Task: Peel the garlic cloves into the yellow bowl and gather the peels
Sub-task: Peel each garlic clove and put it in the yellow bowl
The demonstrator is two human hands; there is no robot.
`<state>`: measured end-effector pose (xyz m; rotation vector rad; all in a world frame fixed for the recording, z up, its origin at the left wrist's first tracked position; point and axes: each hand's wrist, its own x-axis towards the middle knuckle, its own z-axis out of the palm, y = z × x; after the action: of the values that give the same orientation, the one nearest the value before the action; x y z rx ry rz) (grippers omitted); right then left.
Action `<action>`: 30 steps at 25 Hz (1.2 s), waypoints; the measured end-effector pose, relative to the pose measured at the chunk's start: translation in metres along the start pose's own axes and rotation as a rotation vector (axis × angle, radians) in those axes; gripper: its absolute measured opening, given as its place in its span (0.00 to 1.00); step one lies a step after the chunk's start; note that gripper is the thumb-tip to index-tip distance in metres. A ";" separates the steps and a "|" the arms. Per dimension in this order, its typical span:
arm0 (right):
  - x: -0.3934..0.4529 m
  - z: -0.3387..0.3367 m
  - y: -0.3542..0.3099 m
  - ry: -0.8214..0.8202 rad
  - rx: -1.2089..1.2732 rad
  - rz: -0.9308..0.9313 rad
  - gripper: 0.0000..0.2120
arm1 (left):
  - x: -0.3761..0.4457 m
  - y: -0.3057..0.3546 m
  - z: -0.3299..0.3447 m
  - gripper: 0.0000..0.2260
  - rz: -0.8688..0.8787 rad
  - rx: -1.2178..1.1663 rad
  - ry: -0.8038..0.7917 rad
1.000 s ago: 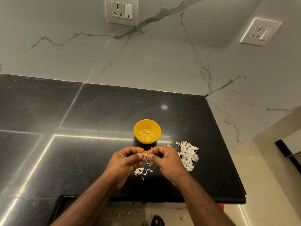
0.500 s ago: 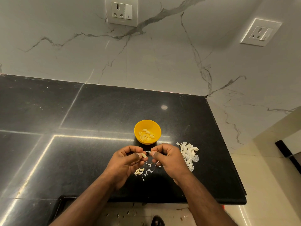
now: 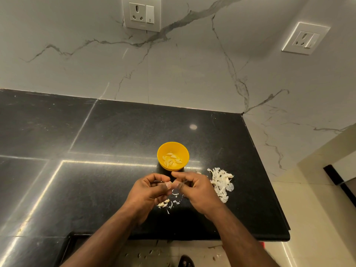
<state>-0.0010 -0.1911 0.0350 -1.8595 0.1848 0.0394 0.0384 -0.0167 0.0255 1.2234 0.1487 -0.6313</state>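
Head view: your left hand (image 3: 149,189) and right hand (image 3: 194,187) both pinch garlic clove (image 3: 172,185), 6 o'clock of yellow bowl (image 3: 173,156) on desk (image 3: 115,135). Risk: slippery clove pops free, lands among peels (image 3: 221,183).

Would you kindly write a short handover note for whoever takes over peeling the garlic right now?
Left hand and right hand: both pinch one garlic clove between them, just short of the yellow bowl.
Done: several peeled cloves lie in the bowl; a peel pile sits right of the hands.
Left: finish this clove, peel the few cloves under the hands, gather the loose peel scraps.
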 end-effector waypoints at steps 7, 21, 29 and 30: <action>0.000 0.002 0.001 0.063 -0.002 0.003 0.08 | -0.002 -0.002 0.000 0.06 0.076 0.129 0.048; -0.002 -0.001 0.002 0.164 0.085 0.109 0.03 | -0.003 -0.005 -0.002 0.07 0.220 0.570 0.038; -0.004 0.003 -0.001 0.052 0.172 0.156 0.09 | -0.004 -0.007 0.000 0.03 0.204 0.525 0.023; -0.004 0.002 -0.001 0.058 0.153 0.142 0.12 | -0.004 -0.007 0.000 0.03 0.198 0.518 0.036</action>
<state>-0.0046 -0.1886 0.0360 -1.6932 0.3507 0.0683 0.0316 -0.0163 0.0212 1.7248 -0.1143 -0.4874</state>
